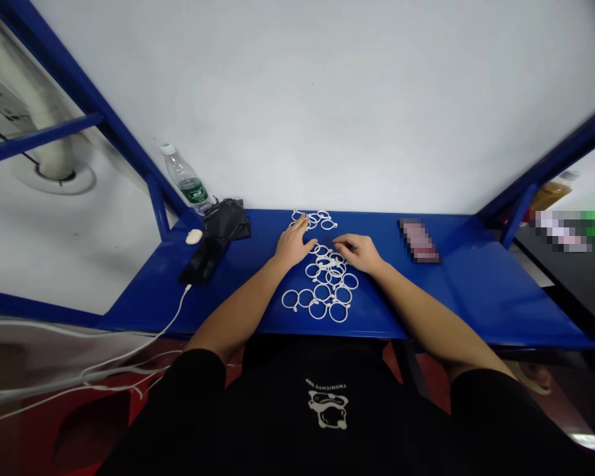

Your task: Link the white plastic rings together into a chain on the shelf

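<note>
Several thin white plastic rings [318,309], each with a small tab, lie loosely overlapped on the blue tabletop [377,311] in front of me. Against the wall is a smaller cluster of the same white rings [328,225]. My left hand [292,244] rests between the two groups, its fingers stretched forward and its thumb apart; the fingertips touch or cover part of the far cluster. At the upper right of the near pile, my right hand [359,252] has bent fingers, with thumb and fingertips close together beside a ring. Whatever is between them is too small to make out.
Left of the hands lie a black crumpled bag [225,219], a black device [204,259] with a white cable [178,307], and a small whitish piece [194,237]. A plastic bottle [187,180] stands behind. On the right lies a phone [419,241]. Blue frame posts [513,211] flank the table.
</note>
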Demonstrator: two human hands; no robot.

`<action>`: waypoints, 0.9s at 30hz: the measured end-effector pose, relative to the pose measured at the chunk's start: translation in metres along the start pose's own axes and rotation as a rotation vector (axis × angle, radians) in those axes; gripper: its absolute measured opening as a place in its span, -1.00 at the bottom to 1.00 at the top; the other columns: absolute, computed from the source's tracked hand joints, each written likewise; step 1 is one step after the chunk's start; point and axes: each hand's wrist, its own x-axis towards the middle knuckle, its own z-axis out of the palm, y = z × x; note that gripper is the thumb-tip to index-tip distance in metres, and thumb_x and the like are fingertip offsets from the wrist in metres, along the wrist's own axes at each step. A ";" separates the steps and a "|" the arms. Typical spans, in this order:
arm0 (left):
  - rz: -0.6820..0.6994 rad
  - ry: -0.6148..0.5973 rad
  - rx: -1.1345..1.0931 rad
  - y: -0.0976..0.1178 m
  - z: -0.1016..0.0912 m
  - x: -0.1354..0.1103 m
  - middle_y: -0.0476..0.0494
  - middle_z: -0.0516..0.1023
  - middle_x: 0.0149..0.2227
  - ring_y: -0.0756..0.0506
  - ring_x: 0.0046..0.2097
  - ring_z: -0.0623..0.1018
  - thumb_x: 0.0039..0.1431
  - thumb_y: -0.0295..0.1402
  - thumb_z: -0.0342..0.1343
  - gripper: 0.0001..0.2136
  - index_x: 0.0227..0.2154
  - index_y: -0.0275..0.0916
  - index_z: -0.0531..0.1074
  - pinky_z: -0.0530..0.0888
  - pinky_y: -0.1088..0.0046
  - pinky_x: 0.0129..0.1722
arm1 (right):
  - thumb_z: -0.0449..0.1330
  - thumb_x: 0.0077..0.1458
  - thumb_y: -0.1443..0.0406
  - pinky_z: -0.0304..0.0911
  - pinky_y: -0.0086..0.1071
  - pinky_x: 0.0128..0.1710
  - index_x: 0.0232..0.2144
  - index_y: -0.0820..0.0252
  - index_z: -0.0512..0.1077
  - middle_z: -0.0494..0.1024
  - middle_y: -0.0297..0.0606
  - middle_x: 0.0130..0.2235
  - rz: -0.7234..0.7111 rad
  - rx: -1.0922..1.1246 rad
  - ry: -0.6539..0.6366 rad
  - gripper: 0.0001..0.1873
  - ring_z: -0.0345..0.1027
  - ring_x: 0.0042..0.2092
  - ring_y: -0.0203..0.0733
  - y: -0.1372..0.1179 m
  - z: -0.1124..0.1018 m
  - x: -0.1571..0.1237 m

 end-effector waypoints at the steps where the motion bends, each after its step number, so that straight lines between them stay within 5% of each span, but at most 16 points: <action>1: 0.041 0.028 -0.019 0.003 -0.002 0.000 -0.37 0.34 0.43 -0.38 0.38 0.45 0.27 -0.34 0.36 -0.41 0.34 -0.19 0.40 0.46 -0.09 0.33 | 0.20 0.36 0.18 0.46 -0.29 -0.27 -0.10 0.11 0.62 0.73 -0.24 -0.25 0.009 0.004 0.016 -0.77 0.58 -0.34 -0.16 -0.001 0.000 0.000; 5: 0.268 0.085 -0.136 0.020 -0.008 -0.008 -0.27 0.59 0.23 -0.22 0.25 0.60 0.36 -0.29 0.29 -0.67 0.14 -0.15 0.58 0.55 0.07 0.27 | 0.19 0.40 0.10 0.50 -0.26 -0.25 0.07 0.10 0.58 0.72 -0.24 -0.25 0.064 0.031 0.097 -0.66 0.58 -0.32 -0.14 -0.003 0.001 0.000; 9: 0.429 -0.037 -0.185 0.034 -0.008 -0.017 -0.15 0.73 -0.02 -0.13 0.01 0.71 0.40 -0.21 0.24 -0.82 -0.09 -0.12 0.67 0.65 0.23 0.08 | 0.15 0.44 0.10 0.53 -0.21 -0.10 0.05 0.08 0.61 0.75 -0.19 -0.15 0.043 0.051 0.065 -0.66 0.65 -0.16 -0.06 -0.005 0.000 0.001; 13: 0.417 -0.046 -0.201 0.036 -0.006 -0.017 -0.11 0.74 -0.07 -0.10 -0.05 0.73 0.41 -0.22 0.23 -0.85 -0.17 -0.11 0.68 0.66 0.30 -0.01 | 0.15 0.44 0.12 0.51 -0.26 -0.15 -0.05 0.07 0.65 0.75 -0.20 -0.15 0.002 0.095 -0.017 -0.69 0.64 -0.20 -0.11 -0.010 -0.003 0.001; 22: 0.387 -0.037 -0.222 0.037 -0.009 -0.016 -0.17 0.72 0.04 -0.13 0.06 0.70 0.44 -0.33 0.15 -0.85 -0.19 -0.17 0.64 0.64 0.22 0.09 | 0.23 0.38 0.13 0.45 -0.33 -0.30 -0.19 0.11 0.61 0.73 -0.22 -0.22 -0.009 0.137 0.033 -0.77 0.57 -0.35 -0.20 -0.020 -0.002 0.000; 27: 0.334 -0.007 -0.251 0.036 -0.008 -0.019 -0.16 0.74 -0.08 -0.11 -0.05 0.73 0.42 -0.34 0.17 -0.90 -0.17 -0.20 0.58 0.65 0.34 -0.05 | 0.22 0.38 0.16 0.42 -0.34 -0.31 -0.20 0.12 0.60 0.73 -0.23 -0.26 -0.034 0.120 0.034 -0.79 0.56 -0.35 -0.20 -0.021 -0.001 -0.001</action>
